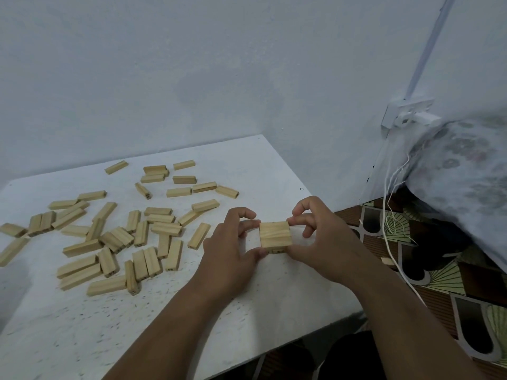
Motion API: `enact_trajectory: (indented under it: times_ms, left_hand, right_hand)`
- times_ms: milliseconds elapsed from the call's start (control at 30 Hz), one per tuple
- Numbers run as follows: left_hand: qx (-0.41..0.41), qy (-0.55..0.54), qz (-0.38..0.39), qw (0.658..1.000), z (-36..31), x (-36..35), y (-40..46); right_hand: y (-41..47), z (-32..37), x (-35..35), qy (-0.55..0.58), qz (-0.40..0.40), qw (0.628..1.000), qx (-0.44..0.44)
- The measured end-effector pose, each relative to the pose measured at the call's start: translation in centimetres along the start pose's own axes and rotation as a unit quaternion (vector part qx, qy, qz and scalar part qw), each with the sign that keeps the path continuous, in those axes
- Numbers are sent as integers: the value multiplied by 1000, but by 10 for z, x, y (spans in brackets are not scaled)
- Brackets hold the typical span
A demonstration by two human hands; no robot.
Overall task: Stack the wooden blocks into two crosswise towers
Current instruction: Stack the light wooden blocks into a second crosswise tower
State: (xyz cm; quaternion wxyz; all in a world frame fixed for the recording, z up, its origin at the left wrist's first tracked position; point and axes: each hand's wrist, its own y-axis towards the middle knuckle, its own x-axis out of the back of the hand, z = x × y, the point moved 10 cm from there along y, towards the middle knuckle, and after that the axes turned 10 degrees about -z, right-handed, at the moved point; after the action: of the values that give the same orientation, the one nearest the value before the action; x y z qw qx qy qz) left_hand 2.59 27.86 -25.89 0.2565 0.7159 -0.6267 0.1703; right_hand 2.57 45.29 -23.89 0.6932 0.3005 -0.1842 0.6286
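Both hands [233,242] [321,242] pinching block stack [275,233], near table edge [323,209]

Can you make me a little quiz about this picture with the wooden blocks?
1. True or false: both hands are touching the small stack of blocks.
2. Where do most loose blocks lie: A) to the left of the hands, B) on the floor, C) in a box?
3. Fill in: the blocks lie on a white ____.

Key
1. True. The left hand and the right hand pinch the stack from either side.
2. A.
3. Table.
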Motion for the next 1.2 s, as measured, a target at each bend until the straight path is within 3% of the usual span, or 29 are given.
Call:
enact_trajectory:
  times_ms: [200, 333, 533, 900, 1200]
  left_hand:
    - [-18, 6, 7, 1000, 0, 1, 0]
    - [-31, -15, 21, 999, -2, 9, 0]
    - [-79, 50, -57, 994, 0, 58, -8]
    - [-66, 246, -102, 962, 58, 140, -43]
    - [-85, 256, -78, 960, 68, 136, -49]
  right_hand:
    - [-1, 2, -1, -11, 4, 1000, 2]
    - [-2, 12, 0, -29, -38, 998, 31]
    - [-11, 60, -21, -26, -79, 989, 123]
    - [-47, 119, -133, -111, 76, 962, 239]
    - [-53, 128, -135, -120, 42, 962, 240]
